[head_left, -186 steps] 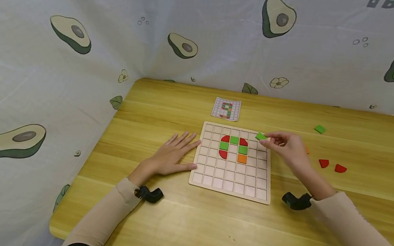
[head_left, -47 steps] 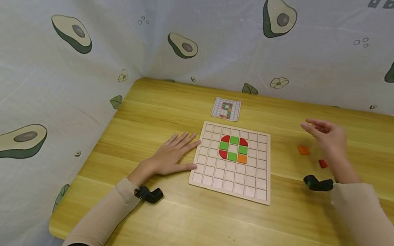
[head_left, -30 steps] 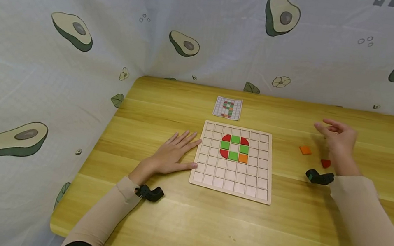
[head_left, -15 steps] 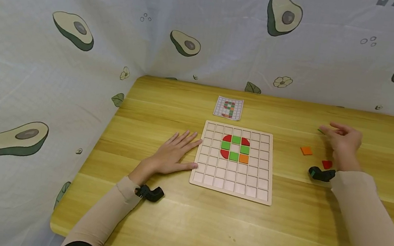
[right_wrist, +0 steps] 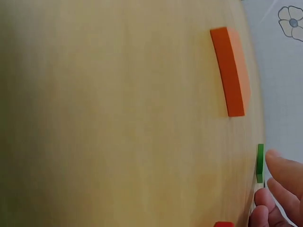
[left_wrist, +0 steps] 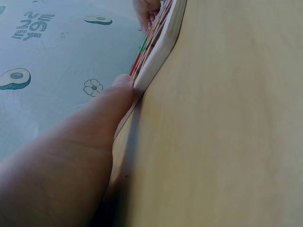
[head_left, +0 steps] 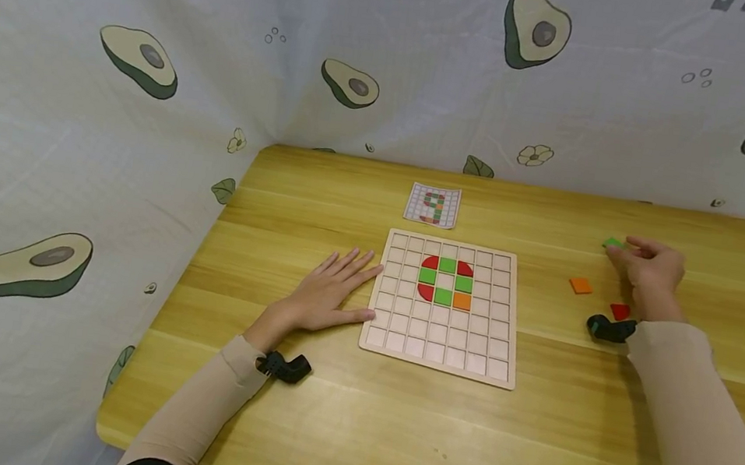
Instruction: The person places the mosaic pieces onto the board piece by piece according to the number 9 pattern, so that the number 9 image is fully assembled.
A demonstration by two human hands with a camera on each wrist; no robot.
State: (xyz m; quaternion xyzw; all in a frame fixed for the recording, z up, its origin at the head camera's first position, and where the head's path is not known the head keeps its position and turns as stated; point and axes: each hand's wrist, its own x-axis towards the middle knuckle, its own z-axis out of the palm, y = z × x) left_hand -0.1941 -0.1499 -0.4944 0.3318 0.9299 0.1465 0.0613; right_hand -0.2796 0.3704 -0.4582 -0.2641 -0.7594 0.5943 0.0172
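Note:
My left hand (head_left: 322, 296) lies flat and spread on the table, its thumb and fingertips touching the left edge of the wooden grid board (head_left: 437, 331). A small ring of red, green and orange tiles fills cells in the board's upper middle. At the far right, my right hand (head_left: 653, 271) pinches a green square tile (head_left: 612, 242) by its right side, at table level. Its thumb and curled fingers are close around that tile (right_wrist: 260, 161) in the right wrist view, where the exact contact is partly hidden.
An orange tile (head_left: 580, 286) and a red rounded tile (head_left: 619, 311) lie on the table near my right wrist. Behind the board is a patterned card (head_left: 432, 206). A white printed cloth (head_left: 427, 35) hangs along the table's far edge.
My right hand first held another green tile over the board; that tile now sits in the ring's bottom row. The hand has moved right to this green tile. My left hand stays put.

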